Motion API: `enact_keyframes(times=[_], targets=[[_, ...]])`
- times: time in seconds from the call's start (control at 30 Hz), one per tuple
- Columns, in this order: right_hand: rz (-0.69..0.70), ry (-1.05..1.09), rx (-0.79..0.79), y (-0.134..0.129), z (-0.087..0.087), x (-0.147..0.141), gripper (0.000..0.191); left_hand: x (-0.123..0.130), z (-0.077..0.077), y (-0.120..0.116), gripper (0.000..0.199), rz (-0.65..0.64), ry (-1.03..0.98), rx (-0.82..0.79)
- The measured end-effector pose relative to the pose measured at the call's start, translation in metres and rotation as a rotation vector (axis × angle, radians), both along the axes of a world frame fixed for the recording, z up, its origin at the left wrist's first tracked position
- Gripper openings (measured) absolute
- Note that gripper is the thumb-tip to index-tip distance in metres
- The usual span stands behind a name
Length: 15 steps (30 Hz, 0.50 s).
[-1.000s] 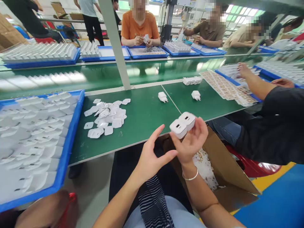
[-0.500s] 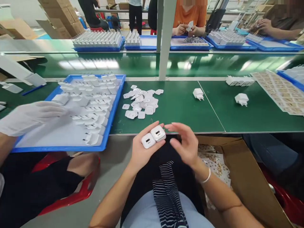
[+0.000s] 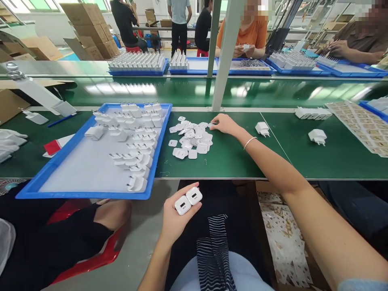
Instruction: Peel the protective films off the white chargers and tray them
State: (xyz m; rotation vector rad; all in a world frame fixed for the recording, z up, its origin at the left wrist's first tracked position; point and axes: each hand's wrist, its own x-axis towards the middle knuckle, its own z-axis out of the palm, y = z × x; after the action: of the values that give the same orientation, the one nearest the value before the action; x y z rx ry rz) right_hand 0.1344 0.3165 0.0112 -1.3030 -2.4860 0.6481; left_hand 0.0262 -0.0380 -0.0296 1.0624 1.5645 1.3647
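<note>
My left hand is closed around two white USB charger plugs, held side by side over my lap with their port faces up. Each face has a dark slot and a smaller one below it. On the green bench lies a loose pile of white cover plates, thin squares with rounded corners. Stretched forward to the pile's right edge, my right hand has thumb and fingertips pinched on one white cover plate there, mostly hidden by the fingers. A lone charger plug lies right of that hand.
On the left, a blue-rimmed tray holds rows of charger plugs. More plugs and a sheet of square stickers lie at right. A metal post rises behind the pile. A cardboard box of scraps stands below the bench; co-workers sit opposite.
My right hand has gone from beside the plugs forward to the pile of cover plates. My left hand keeps both plugs, lower in view. The neighbour's gloved hand has left the tray.
</note>
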Motion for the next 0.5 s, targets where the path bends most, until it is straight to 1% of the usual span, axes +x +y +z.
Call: enact_keyframes(times=[0.1,0.2,0.27,0.37,0.43,0.5], targets=[[-0.013,-0.043,-0.04,-0.003,0.004,-0.004,0.016,-0.003,-0.005,-0.002,0.045,0.007,0.011,-0.031],[-0.019,-0.075,-0.089,-0.004,0.01,-0.005,0.01,-0.007,-0.008,-0.001,0.045,0.016,0.022,-0.019],[-0.032,-0.072,-0.106,-0.004,0.014,-0.005,0.011,-0.009,-0.009,-0.002,0.046,0.023,0.022,-0.017],[-0.073,-0.043,-0.109,-0.001,0.018,-0.004,0.02,-0.012,-0.012,-0.003,0.046,0.036,0.021,-0.029],[-0.107,-0.028,-0.104,0.002,0.018,-0.004,0.024,-0.013,-0.014,-0.004,0.046,0.037,0.022,-0.033],[-0.136,-0.027,-0.102,0.006,0.015,-0.007,0.022,-0.013,-0.015,-0.004,0.046,0.036,0.026,-0.03]])
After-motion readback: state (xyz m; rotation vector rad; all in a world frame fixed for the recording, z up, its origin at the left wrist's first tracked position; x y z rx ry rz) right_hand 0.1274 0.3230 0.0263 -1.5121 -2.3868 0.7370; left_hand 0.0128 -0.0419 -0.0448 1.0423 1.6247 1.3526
